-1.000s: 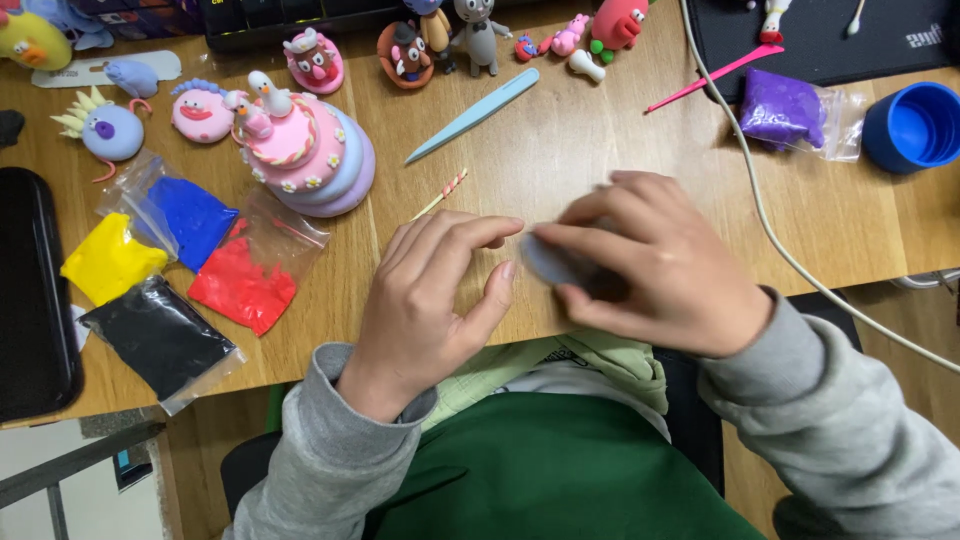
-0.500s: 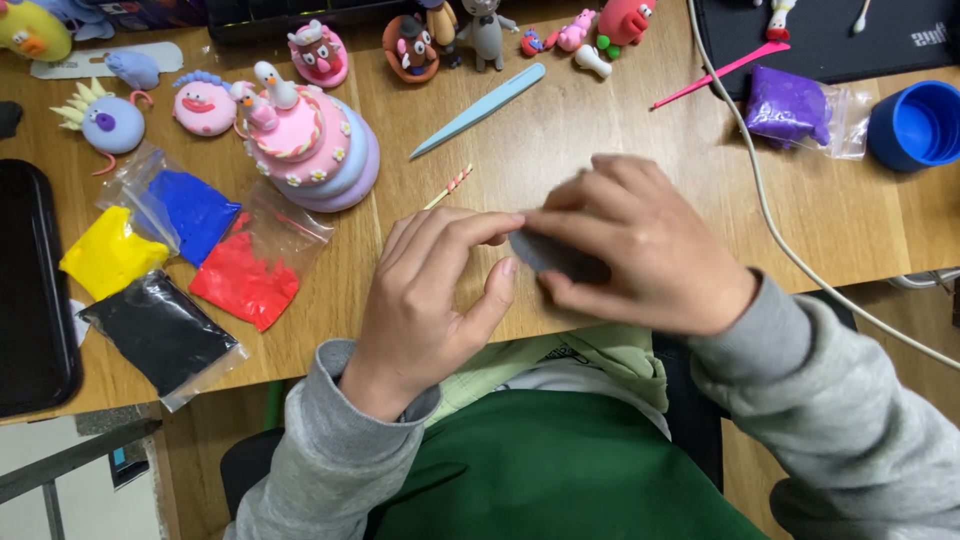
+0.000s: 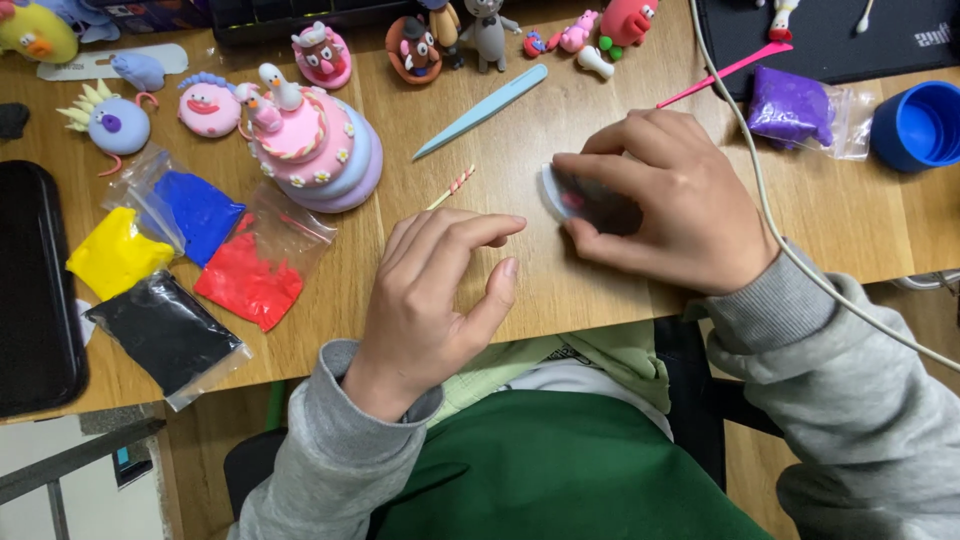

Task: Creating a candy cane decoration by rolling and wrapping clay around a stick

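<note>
My right hand [image 3: 670,205] is curled around a small flat grey-blue piece of clay [image 3: 556,190] with a red spot, holding it against the wooden table [image 3: 560,290]. My left hand [image 3: 440,290] rests on the table just left of it, fingers spread, holding nothing. A thin pink-and-white twisted stick [image 3: 452,187] lies just beyond my left fingertips. A light blue modelling tool [image 3: 482,110] lies farther back.
A tiered pink clay cake [image 3: 315,150] stands at the left, with bags of blue [image 3: 195,207], yellow [image 3: 118,253], red [image 3: 250,275] and black [image 3: 165,335] clay. Small clay figures line the back edge. Purple clay bag [image 3: 795,108], blue cup [image 3: 925,125], white cable [image 3: 770,215], black case [image 3: 35,290].
My right hand has carried the grey-blue piece away to the right, and my left hand has come off it and spread on the table.
</note>
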